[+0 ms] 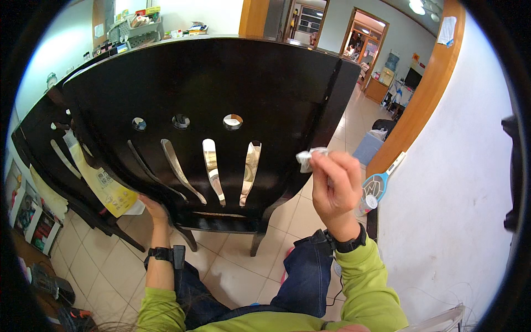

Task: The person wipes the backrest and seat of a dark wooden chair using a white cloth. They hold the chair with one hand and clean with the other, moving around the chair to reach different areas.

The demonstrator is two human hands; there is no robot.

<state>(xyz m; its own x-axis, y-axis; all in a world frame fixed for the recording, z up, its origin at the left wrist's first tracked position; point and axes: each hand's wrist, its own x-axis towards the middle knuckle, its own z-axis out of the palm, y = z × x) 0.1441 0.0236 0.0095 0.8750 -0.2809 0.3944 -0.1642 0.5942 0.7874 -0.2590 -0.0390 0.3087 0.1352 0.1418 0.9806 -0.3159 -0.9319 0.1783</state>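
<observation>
A dark wooden chair back (pixel 199 83), pierced by round holes and curved slots, stands right in front of me. My right hand (pixel 336 178) pinches a crumpled white tissue (pixel 306 159) between thumb and fingers, close to the chair back's right side. On the other side, my left hand (pixel 155 211) is by the chair's left edge, at the lower end of a yellow printed tissue packet (pixel 108 186). Its fingers are partly hidden, so a grip on the packet cannot be confirmed. The packet hangs between this chair and a second dark chair (pixel 37 116).
Against the right wall leans a blue-and-white electric fly swatter (pixel 375 186), with a clear plastic cup (pixel 367 204) beside it. Behind them is a blue-grey bin (pixel 369 147). A shelf unit (pixel 31 216) stands at far left. Grey baskets (pixel 143 29) sit beyond the chairs.
</observation>
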